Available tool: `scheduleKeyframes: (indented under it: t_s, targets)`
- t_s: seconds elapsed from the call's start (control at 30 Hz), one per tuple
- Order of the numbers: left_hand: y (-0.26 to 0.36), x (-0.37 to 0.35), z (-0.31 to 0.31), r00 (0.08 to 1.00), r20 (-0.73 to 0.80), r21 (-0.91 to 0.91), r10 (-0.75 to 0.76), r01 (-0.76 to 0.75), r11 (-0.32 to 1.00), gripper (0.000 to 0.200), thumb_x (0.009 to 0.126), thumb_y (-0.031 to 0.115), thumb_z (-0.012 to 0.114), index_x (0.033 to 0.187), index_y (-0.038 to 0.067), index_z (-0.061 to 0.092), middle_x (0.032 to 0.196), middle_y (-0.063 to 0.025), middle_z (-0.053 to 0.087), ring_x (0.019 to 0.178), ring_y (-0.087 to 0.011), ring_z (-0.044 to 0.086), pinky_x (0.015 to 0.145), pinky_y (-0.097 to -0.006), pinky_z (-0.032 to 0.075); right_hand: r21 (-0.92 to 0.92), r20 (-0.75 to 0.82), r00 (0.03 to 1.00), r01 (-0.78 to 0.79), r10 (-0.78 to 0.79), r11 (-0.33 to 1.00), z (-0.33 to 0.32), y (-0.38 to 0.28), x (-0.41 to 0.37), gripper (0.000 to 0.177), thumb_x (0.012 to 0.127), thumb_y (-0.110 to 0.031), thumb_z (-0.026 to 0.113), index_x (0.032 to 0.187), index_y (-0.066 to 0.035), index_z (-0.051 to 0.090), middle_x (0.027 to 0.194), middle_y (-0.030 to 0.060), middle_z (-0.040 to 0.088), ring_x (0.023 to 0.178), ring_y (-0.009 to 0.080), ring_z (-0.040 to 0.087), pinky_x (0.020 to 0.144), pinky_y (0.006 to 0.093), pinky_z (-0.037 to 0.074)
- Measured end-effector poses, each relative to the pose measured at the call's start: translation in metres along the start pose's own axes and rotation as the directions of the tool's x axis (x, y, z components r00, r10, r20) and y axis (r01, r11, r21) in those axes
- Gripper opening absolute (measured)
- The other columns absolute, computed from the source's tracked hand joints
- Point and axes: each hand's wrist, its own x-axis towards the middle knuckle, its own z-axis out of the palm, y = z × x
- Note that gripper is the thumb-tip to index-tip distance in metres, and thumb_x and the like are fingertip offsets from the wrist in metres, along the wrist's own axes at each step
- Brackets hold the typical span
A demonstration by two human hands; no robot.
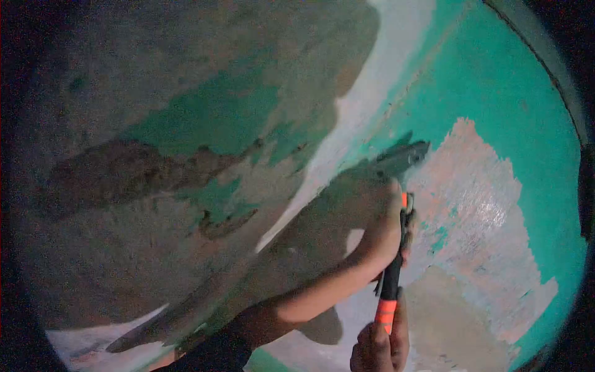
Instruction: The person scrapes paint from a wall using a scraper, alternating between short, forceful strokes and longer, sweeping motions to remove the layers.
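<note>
A scraper-like tool with a black handle and orange bands [389, 282] slants upward in front of a painted wall. My left hand [392, 220] reaches in from the lower left and is closed around its upper part, near the head. My right hand [379, 348] comes up from below, with its fingers wrapped round the orange lower end of the handle. The head of the tool is mostly hidden by my left hand, so its edge and any contact with the wall cannot be made out.
Green paint [489, 74] covers the right of the wall. Beside the tool is a bare pinkish-grey patch [489, 192] with ragged edges. At left, a shaded brownish-grey area [155, 260] carries green remnants [217, 105]. Shadows of my arms and the tool fall across the wall.
</note>
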Motion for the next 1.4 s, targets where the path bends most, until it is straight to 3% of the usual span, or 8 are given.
scheduleKeyframes:
  t_s: [0.67, 0.8, 0.93, 1.07, 1.17, 1.2, 1.3, 1.4]
  targets:
    - [0.006, 0.011, 0.001, 0.995, 0.037, 0.081, 0.097, -0.100, 0.992, 0.055, 0.089, 0.063, 0.024, 0.075, 0.012, 0.038, 0.050, 0.0002, 0.040, 0.033, -0.0135, 0.041, 0.031, -0.0289, 0.035, 0.063, -0.005, 1.000, 0.020, -0.019, 0.998, 0.005, 0.003, 0.008, 0.052, 0.095, -0.020, 0.046, 0.141, -0.014, 0.025, 0.070, -0.0009, 0.046, 0.042, 0.0034, 0.036, 0.036, 0.0177, 0.030]
    - [-0.012, -0.015, -0.014, 0.989, -0.145, 0.245, 0.001, 0.035, 0.969, 0.050, 0.091, 0.058, 0.029, 0.077, 0.011, 0.041, 0.053, 0.0004, 0.042, 0.032, -0.0127, 0.040, 0.030, -0.0256, 0.034, 0.095, 0.096, 0.992, 0.076, -0.085, 0.993, -0.016, 0.057, -0.010, 0.057, 0.093, -0.012, 0.047, 0.142, -0.013, 0.019, 0.069, 0.0008, 0.046, 0.041, 0.0047, 0.037, 0.034, 0.0197, 0.031]
    - [-0.029, -0.032, -0.030, 0.984, -0.163, 0.354, 0.066, -0.004, 0.935, 0.038, 0.093, 0.046, 0.039, 0.085, 0.009, 0.044, 0.057, 0.0008, 0.043, 0.033, -0.0109, 0.040, 0.030, -0.0249, 0.033, -0.071, -0.002, 0.989, 0.144, -0.145, 0.987, -0.011, 0.088, -0.019, 0.056, 0.090, -0.009, 0.051, 0.139, -0.006, 0.024, 0.079, 0.0060, 0.052, 0.048, 0.0092, 0.047, 0.043, 0.0235, 0.041]
    - [-0.041, -0.043, -0.039, 0.957, -0.176, 0.446, 0.229, -0.130, 0.885, 0.039, 0.092, 0.046, 0.043, 0.085, 0.008, 0.048, 0.057, -0.0003, 0.045, 0.040, -0.0107, 0.044, 0.037, -0.0258, 0.037, 0.073, -0.055, 0.987, 0.152, -0.149, 0.986, -0.015, 0.102, -0.027, 0.049, 0.091, -0.017, 0.053, 0.134, -0.003, 0.033, 0.084, 0.0104, 0.057, 0.049, 0.0123, 0.050, 0.043, 0.0245, 0.042]
    - [-0.029, -0.058, -0.038, 0.970, -0.150, 0.390, 0.192, -0.121, 0.913, 0.039, 0.091, 0.048, 0.045, 0.090, 0.009, 0.049, 0.057, 0.0003, 0.045, 0.042, -0.0106, 0.045, 0.040, -0.0261, 0.038, 0.494, 0.106, 0.992, -0.113, 0.070, 0.862, -0.032, 0.126, -0.037, 0.054, 0.089, -0.026, 0.055, 0.133, -0.002, 0.033, 0.083, 0.0102, 0.058, 0.047, 0.0124, 0.049, 0.041, 0.0239, 0.040]
    - [-0.030, -0.060, -0.043, 0.980, -0.148, 0.348, 0.133, -0.074, 0.934, 0.030, 0.095, 0.034, 0.043, 0.105, 0.006, 0.047, 0.060, 0.0000, 0.044, 0.042, -0.0091, 0.045, 0.039, -0.0252, 0.038, 0.572, 0.172, 0.955, -0.297, 0.243, 0.764, -0.032, 0.117, -0.037, 0.061, 0.088, -0.033, 0.057, 0.134, -0.001, 0.033, 0.082, 0.0112, 0.060, 0.045, 0.0103, 0.047, 0.039, 0.0226, 0.038]
    - [-0.028, -0.065, -0.052, 0.989, -0.104, 0.317, 0.103, -0.065, 0.946, 0.036, 0.094, 0.043, 0.041, 0.093, 0.007, 0.045, 0.057, -0.0006, 0.045, 0.042, -0.0102, 0.047, 0.040, -0.0249, 0.039, 0.621, 0.319, 0.942, -0.294, 0.108, 0.726, -0.040, 0.119, -0.030, 0.060, 0.089, -0.033, 0.050, 0.129, 0.005, 0.027, 0.061, 0.0052, 0.047, 0.039, 0.0104, 0.040, 0.032, 0.0235, 0.031]
    - [-0.035, -0.063, -0.063, 0.994, -0.093, 0.276, 0.061, -0.033, 0.961, 0.041, 0.091, 0.051, 0.042, 0.088, 0.010, 0.040, 0.053, -0.0014, 0.045, 0.042, -0.0112, 0.048, 0.040, -0.0259, 0.039, 0.575, 0.400, 0.887, -0.439, 0.231, 0.691, -0.049, 0.114, -0.024, 0.056, 0.086, -0.037, 0.052, 0.118, 0.006, 0.036, 0.063, 0.0086, 0.051, 0.039, 0.0142, 0.044, 0.034, 0.0262, 0.033]
